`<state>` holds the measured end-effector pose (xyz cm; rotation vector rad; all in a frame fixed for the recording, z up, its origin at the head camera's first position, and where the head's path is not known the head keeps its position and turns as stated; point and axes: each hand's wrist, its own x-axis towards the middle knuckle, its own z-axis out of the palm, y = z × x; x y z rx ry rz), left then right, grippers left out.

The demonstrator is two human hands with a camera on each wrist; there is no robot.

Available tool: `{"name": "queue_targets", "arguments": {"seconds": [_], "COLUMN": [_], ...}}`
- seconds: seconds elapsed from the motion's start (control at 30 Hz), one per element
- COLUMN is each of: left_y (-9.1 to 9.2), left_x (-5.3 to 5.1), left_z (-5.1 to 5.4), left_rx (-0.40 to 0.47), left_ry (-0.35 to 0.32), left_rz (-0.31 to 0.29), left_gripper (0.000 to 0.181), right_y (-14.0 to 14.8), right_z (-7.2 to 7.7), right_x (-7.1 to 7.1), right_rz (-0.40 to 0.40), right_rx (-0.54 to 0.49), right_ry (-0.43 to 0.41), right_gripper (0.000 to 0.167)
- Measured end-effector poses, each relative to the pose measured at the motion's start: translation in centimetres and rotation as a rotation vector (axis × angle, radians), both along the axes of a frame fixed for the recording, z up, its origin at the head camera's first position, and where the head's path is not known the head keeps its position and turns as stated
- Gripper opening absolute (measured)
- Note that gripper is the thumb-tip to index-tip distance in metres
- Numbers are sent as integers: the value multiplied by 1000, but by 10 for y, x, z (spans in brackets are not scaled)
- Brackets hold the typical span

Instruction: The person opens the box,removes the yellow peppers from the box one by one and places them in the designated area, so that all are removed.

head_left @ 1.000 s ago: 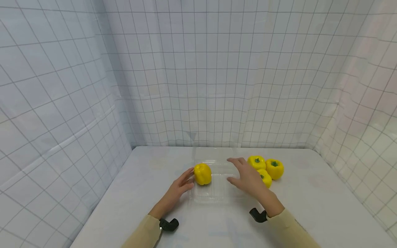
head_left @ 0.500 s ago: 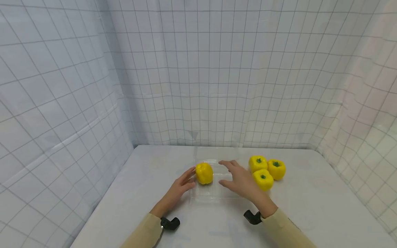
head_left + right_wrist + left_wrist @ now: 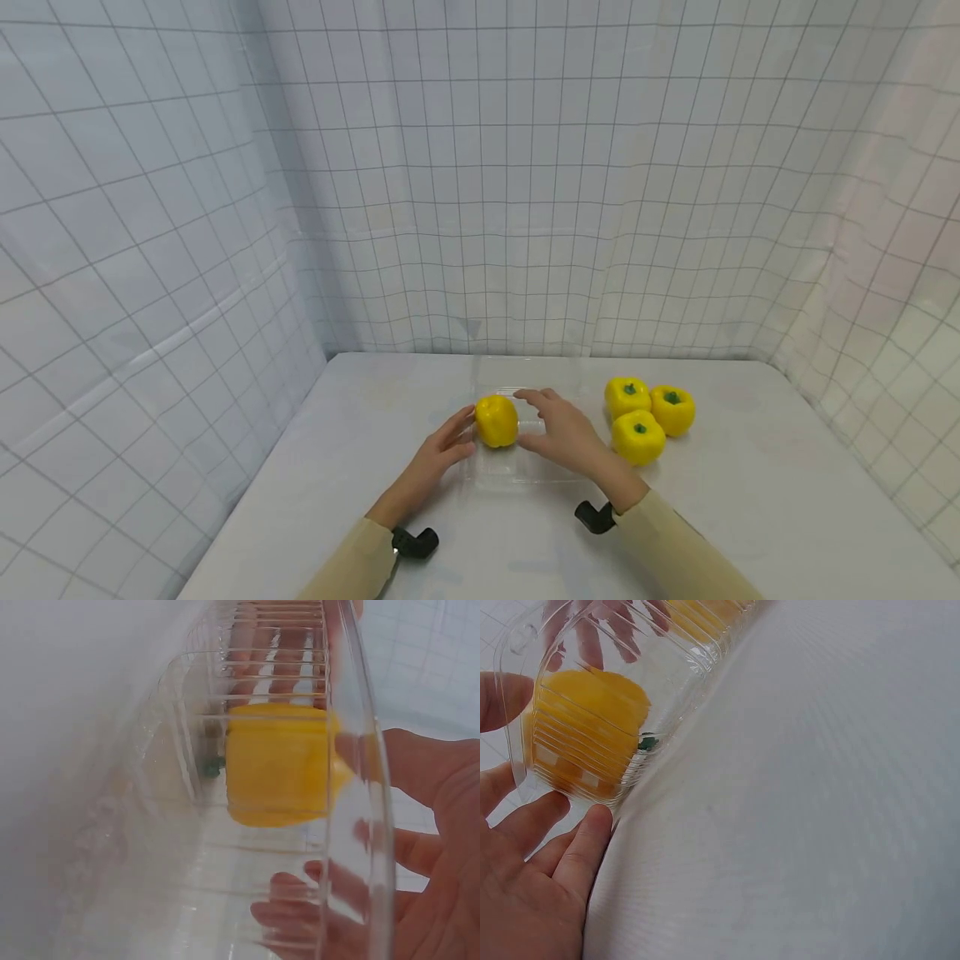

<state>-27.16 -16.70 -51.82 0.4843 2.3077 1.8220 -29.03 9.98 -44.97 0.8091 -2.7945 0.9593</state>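
A yellow bell pepper (image 3: pixel 497 421) sits stem-down in the left part of a clear plastic container (image 3: pixel 502 481). My left hand (image 3: pixel 433 458) is at the container's left side; in the left wrist view its loosely bent fingers (image 3: pixel 585 851) touch the outside of the clear wall. My right hand (image 3: pixel 566 435) is over the container, just right of the pepper, with thumb and fingers spread apart. Through the wall in the right wrist view, its thumb (image 3: pixel 409 761) points at the pepper and several fingertips show inside. Whether the right fingertips touch the pepper, I cannot tell.
Several more yellow bell peppers (image 3: pixel 638 437) stand close together, stems up, right of the container on the white table (image 3: pixel 330 450). Behind the container lies its clear raised flap (image 3: pixel 525 371). White grid-patterned sheets (image 3: pixel 480 167) enclose the back and sides.
My right hand has moved left from beside the grouped peppers to the pepper in the container. The left hand stays at the container's side.
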Motion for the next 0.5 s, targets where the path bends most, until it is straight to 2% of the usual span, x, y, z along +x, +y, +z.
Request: {"name": "queue_targets", "arguments": {"seconds": [0.33,0.5], "left_y": [0,-1], "left_x": [-2,-1], "left_z": [-1,-2], "left_rx": [-6,-10], "left_ry": [12,26], "left_rz": [1,-3], "left_gripper": [62,62], "right_y": [-10,-17], "right_z": [-4,-6], "right_x": [-9,-12], "right_rz": [11,-1], "right_rx": [-9,-5], "right_ry": [-41,-102], "right_gripper": [67,69]}}
